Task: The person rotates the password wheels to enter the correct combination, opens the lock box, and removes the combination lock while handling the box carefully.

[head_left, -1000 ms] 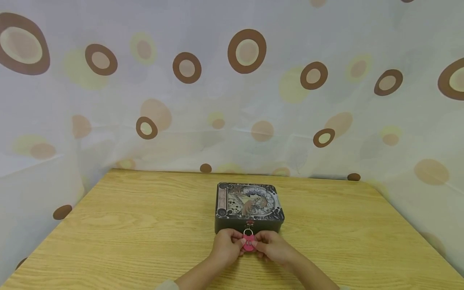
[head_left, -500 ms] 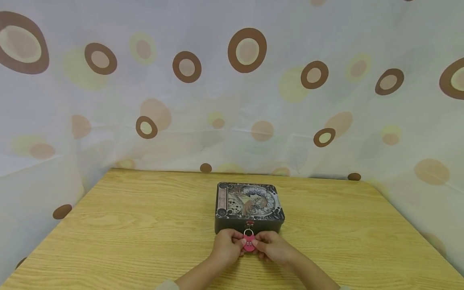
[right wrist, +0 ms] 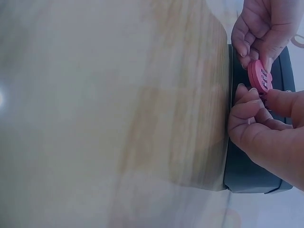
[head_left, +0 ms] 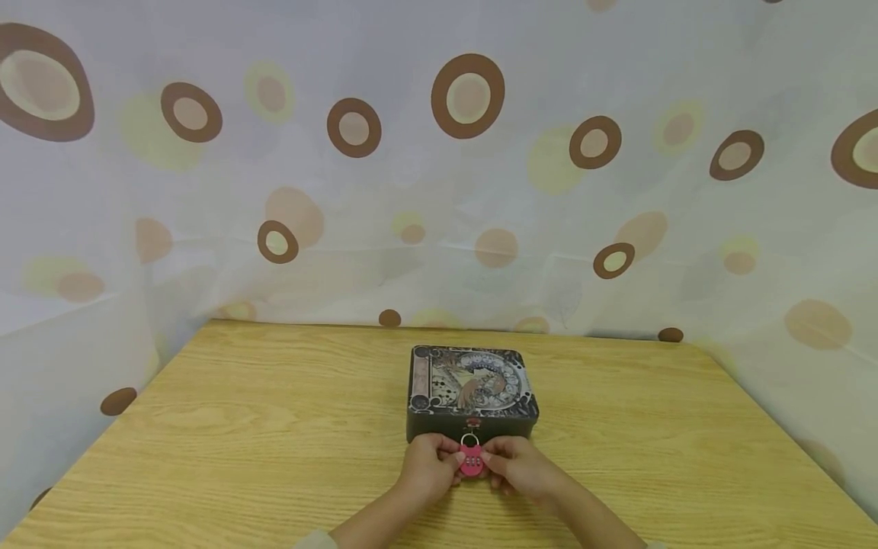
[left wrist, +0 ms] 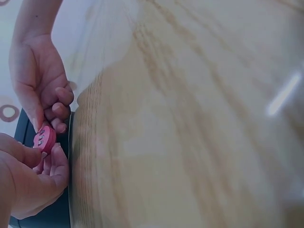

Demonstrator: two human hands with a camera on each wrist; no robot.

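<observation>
A pink combination padlock (head_left: 471,461) with number dials stands at the front of a dark box (head_left: 473,381) with a picture on its lid. Its silver shackle (head_left: 469,440) hangs at the box's red-marked clasp (head_left: 473,422). My left hand (head_left: 427,467) pinches the padlock's left side, thumb in front and fingers behind. On the other side, my right hand (head_left: 523,468) pinches the right edge with its thumb tip beside the dials. In the left wrist view the dials of the padlock (left wrist: 44,138) face up between both hands. Fingers hide the padlock's back.
The box rests on a wood-grain table (head_left: 288,427), its lid down. A pale curtain (head_left: 411,175) with brown and yellow circles hangs behind the table and along both sides.
My right thumb has slid slightly right, off the dials, and more of them show now. The left hand, padlock and box stay in place.
</observation>
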